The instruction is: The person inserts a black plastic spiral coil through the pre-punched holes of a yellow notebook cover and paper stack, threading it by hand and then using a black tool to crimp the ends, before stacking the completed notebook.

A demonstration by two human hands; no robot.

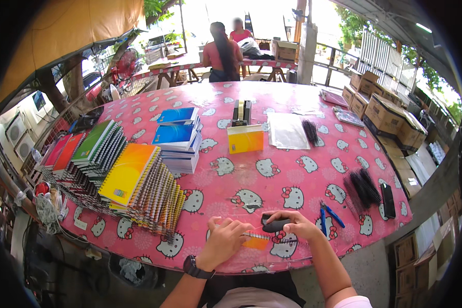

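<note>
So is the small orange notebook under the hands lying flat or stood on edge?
Lying flat. The orange notebook rests cover-up on the pink tablecloth, the left hand pressing it, the right hand gripping a black tool.

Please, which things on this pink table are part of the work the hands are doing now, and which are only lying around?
In the work:
- small orange notebook with spiral edge, under the left hand
- black tool, gripped by the right hand

Only lying about:
- stacks of spiral notebooks
- blue booklets
- black binding combs
- blue pliers
- clear sleeves
</note>
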